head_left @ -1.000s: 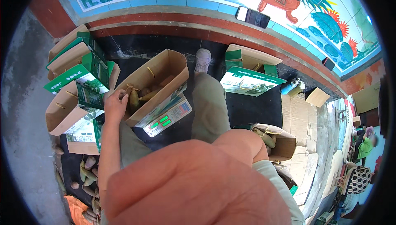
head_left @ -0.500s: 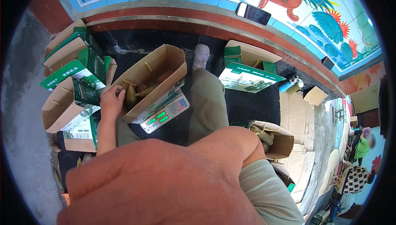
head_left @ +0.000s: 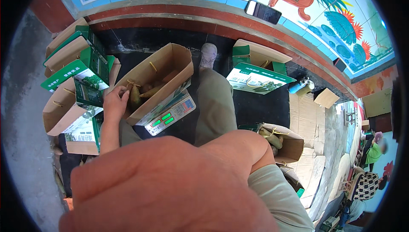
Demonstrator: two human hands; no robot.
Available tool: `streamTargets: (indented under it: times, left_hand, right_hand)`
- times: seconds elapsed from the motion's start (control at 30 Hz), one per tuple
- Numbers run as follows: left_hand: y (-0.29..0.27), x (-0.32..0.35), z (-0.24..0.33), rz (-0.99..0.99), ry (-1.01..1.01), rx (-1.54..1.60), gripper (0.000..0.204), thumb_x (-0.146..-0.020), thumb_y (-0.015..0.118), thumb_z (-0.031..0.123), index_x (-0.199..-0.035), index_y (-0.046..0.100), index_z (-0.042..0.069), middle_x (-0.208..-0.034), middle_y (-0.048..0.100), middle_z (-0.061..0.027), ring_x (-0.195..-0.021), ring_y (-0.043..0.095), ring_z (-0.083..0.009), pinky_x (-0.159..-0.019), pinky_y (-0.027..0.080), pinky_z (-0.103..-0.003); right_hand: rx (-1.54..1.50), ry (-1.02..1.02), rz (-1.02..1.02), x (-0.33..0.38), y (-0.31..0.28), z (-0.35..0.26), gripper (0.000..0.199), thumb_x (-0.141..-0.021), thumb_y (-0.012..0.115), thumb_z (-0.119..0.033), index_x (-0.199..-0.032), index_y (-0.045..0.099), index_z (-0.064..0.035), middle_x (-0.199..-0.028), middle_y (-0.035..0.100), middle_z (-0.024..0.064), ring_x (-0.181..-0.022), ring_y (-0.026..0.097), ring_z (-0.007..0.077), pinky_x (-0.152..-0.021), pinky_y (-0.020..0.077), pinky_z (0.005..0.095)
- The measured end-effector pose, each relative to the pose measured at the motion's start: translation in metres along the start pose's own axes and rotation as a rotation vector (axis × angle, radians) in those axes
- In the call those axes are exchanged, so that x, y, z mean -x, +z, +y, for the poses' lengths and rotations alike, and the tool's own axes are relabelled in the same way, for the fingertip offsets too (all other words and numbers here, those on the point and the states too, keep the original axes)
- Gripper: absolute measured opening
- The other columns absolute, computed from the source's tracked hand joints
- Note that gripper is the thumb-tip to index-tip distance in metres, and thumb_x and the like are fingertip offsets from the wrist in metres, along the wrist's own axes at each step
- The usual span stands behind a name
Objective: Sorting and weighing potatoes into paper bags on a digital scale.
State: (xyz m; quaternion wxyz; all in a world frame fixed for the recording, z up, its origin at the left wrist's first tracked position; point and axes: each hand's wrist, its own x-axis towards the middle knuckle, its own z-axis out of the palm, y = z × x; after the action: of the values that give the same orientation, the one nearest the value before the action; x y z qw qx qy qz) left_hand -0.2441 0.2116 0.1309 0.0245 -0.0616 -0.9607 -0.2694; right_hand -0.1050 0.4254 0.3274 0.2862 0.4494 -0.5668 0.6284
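My left hand (head_left: 115,103) rests at the near left end of an open cardboard carton (head_left: 181,61), its fingers curled over the rim. Inside lie several long, brownish tubers (head_left: 135,95), close to my fingertips; shadow hides part of them. Yellow cord handles (head_left: 153,67) show on the carton's walls. Beneath it, a digital scale (head_left: 178,109) with lit green displays sticks out on the near side. My right arm (head_left: 232,144) bends at the elbow and passes out of sight beside my thigh, so the right hand cannot be seen.
Green and white cartons (head_left: 81,76) crowd the left side. Another open carton (head_left: 260,78) stands by the tiled wall. Tubers fill part of a carton (head_left: 292,150) beside my right leg. A phone (head_left: 263,12) leans at the wall ledge. Flattened cardboard (head_left: 301,115) covers floor at right.
The view has shifted very slightly. My left hand stays at the carton's rim, and the carton and scale keep their places.
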Motion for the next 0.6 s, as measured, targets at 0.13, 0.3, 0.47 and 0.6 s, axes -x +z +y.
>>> streamTargets:
  times: [0.13,0.3,0.47,0.6]
  left_hand:
    - [0.003,-0.002,-0.008,0.001,0.017,0.019,0.019,-0.081,0.061,0.02,-0.093,0.063,0.005,-0.087,0.065,-0.0157,-0.084,0.062,-0.0316,-0.075,0.048,-0.038]
    - [0.004,-0.003,-0.008,0.0,0.028,0.023,0.019,-0.08,0.061,0.021,-0.092,0.063,0.006,-0.087,0.066,-0.015,-0.084,0.062,-0.0316,-0.074,0.048,-0.038]
    - [0.002,0.0,-0.004,0.004,-0.009,-0.003,0.019,-0.081,0.06,0.022,-0.091,0.063,0.006,-0.087,0.065,-0.0147,-0.083,0.062,-0.0316,-0.074,0.048,-0.038]
    - [0.003,-0.002,-0.005,0.001,0.02,0.007,0.019,-0.081,0.06,0.021,-0.092,0.063,0.006,-0.087,0.065,-0.0148,-0.083,0.062,-0.0318,-0.074,0.048,-0.038]
  right_hand:
    - [0.003,-0.019,0.005,-0.004,0.002,0.005,0.027,-0.083,0.057,-0.028,-0.085,0.057,-0.0013,-0.074,0.055,0.0088,-0.067,0.054,0.0205,-0.057,0.0424,0.0301]
    - [0.008,-0.042,0.011,-0.003,0.001,0.0,0.029,-0.083,0.057,-0.03,-0.084,0.057,-0.0013,-0.074,0.054,0.0084,-0.066,0.054,0.0202,-0.057,0.0422,0.0302]
    - [0.004,-0.067,0.014,-0.004,0.007,0.002,0.031,-0.083,0.057,-0.032,-0.083,0.057,-0.0013,-0.073,0.053,0.008,-0.066,0.054,0.0199,-0.056,0.0421,0.0302]
    - [0.006,-0.087,0.015,-0.01,0.008,0.007,0.032,-0.084,0.057,-0.034,-0.082,0.057,-0.0014,-0.072,0.053,0.0076,-0.065,0.053,0.0196,-0.056,0.0421,0.0303]
